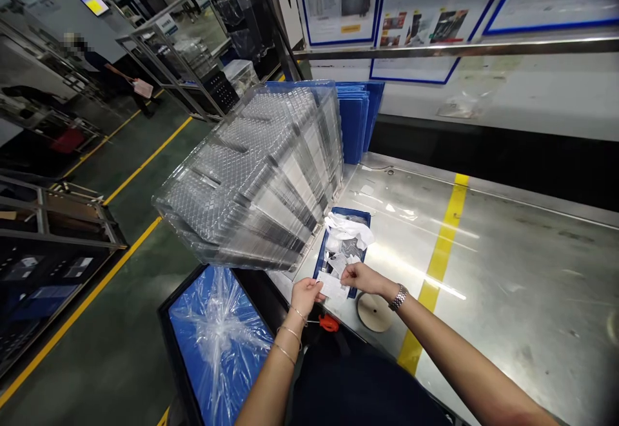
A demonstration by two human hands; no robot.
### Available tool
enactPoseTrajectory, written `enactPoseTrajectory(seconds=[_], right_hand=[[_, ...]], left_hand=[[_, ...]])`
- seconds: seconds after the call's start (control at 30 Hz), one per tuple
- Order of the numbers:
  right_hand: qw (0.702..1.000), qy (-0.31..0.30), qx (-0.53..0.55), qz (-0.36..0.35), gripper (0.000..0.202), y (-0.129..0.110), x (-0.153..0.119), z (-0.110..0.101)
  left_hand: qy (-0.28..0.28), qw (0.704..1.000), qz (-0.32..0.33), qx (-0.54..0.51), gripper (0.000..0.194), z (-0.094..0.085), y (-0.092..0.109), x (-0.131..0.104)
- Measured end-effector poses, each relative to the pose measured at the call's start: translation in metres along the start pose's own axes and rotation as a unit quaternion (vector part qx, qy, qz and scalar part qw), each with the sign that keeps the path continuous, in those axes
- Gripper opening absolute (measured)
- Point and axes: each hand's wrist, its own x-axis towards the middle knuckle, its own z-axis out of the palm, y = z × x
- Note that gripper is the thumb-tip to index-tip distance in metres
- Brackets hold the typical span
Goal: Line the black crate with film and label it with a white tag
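From over the person's shoulder, both bare hands meet at the near edge of a steel worktable (507, 265), holding a small white paper label (333, 286) between them. The left hand (304, 296), with thin bangles on its wrist, has its fingers curled in and pinches the label's left edge; the right hand (362, 278), a metal watch (398, 297) on its wrist, has its fingers drawn narrow around the label's upper right corner. The label sits flat just over the near end of a shallow blue tray (360, 216) lying on the table, and that tray holds a loose heap of white paper scraps and backing (345, 236). Just left of the tray, a tall stack of clear plastic blister trays (256, 174) leans at a tilt, overhanging the table's left edge. Behind that stack a set of blue sheets (355, 120) stands upright against the back wall. A yellow stripe (440, 252) runs across the tabletop to the right of the hands, and a round pale disc (373, 312) lies on the steel beside the right wrist. A small orange-handled tool (329, 323) lies at the table's edge below the left hand. Down on the floor to the left, a black-rimmed bin lined with blue and crumpled clear film (220, 336) stands near the person's left forearm. Printed notices (416, 0) hang on the wall above, and another person (104, 68) stands well off across the aisle.
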Motion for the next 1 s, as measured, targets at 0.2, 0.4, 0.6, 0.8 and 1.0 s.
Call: enactPoseTrajectory(seconds=[0.2, 0.4, 0.6, 0.8, 1.0], right_hand=[[0.973, 0.131, -0.191, 0.009, 0.021, 0.000, -0.004, -0.005], [0.956, 0.051, -0.288, -0.031, 0.021, -0.004, 0.003, -0.002], [0.963, 0.029, -0.263, -0.043, 0.022, -0.001, -0.011, 0.001], [0.981, 0.127, -0.149, -0.004, 0.025, 0.010, -0.007, -0.044], [0.953, 0.276, -0.126, 0.013, 0.031, -0.008, 0.011, -0.071]], left_hand=[[0.018, 1.000, 0.001, -0.007, 0.040, -0.013, -0.020, -0.027], [0.029, 1.000, -0.008, -0.007, 0.045, -0.023, -0.038, -0.052], [0.041, 0.999, -0.013, -0.025, 0.046, -0.032, -0.053, -0.065], [0.059, 0.997, -0.008, -0.052, 0.045, -0.037, -0.066, -0.069], [0.057, 0.996, -0.004, -0.063, 0.042, -0.035, -0.070, -0.070]])
